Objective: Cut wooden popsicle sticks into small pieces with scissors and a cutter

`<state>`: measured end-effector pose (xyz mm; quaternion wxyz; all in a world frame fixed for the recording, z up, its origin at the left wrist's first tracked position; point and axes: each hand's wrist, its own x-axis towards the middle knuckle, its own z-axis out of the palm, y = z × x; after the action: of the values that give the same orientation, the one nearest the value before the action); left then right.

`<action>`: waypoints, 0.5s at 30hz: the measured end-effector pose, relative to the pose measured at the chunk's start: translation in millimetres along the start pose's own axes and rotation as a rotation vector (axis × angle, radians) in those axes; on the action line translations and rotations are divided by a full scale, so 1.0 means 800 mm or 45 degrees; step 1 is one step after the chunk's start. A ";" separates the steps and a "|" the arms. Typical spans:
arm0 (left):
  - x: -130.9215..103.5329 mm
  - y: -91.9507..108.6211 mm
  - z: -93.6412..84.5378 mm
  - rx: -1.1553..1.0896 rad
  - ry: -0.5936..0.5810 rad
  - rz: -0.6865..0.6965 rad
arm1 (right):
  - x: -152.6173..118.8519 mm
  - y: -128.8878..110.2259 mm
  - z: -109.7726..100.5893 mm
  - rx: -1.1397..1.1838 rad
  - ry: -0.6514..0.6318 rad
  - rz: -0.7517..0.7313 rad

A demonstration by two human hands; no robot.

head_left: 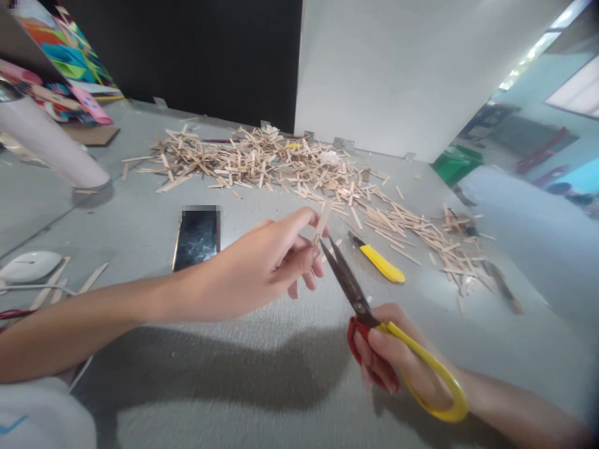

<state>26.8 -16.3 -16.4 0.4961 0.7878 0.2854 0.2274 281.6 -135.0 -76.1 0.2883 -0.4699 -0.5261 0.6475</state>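
Between the thumb and fingers of my left hand (262, 265) is a short, flat wooden stick (323, 218), held up above the table. My right hand (397, 355) grips a pair of scissors (358, 305) with one yellow and one red handle. The dark blades are slightly apart, their tips beside the stick's lower end; whether they touch it I cannot tell. Just right of the blades lies a yellow utility knife (381, 262) on the table.
A long pile of wooden sticks (253, 159) spreads across the back and right. A phone (196, 237) lies behind my left forearm. At left are a white mouse (30, 266), a cable and a pale cylinder (51, 137). Black and white panels (374, 75) stand behind.
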 end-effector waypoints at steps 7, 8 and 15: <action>0.001 0.000 0.003 0.127 0.054 0.001 | -0.001 -0.003 0.001 -0.040 0.008 -0.011; 0.000 -0.001 0.003 0.148 0.054 -0.001 | -0.001 -0.004 0.001 -0.049 0.013 0.007; -0.001 -0.003 0.002 0.279 0.062 0.025 | 0.000 -0.008 0.000 -0.022 0.034 0.100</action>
<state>26.8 -17.4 -19.0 0.3978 0.8343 0.3127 0.2188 280.5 -133.3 -70.0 0.2656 -0.5015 -0.5088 0.6474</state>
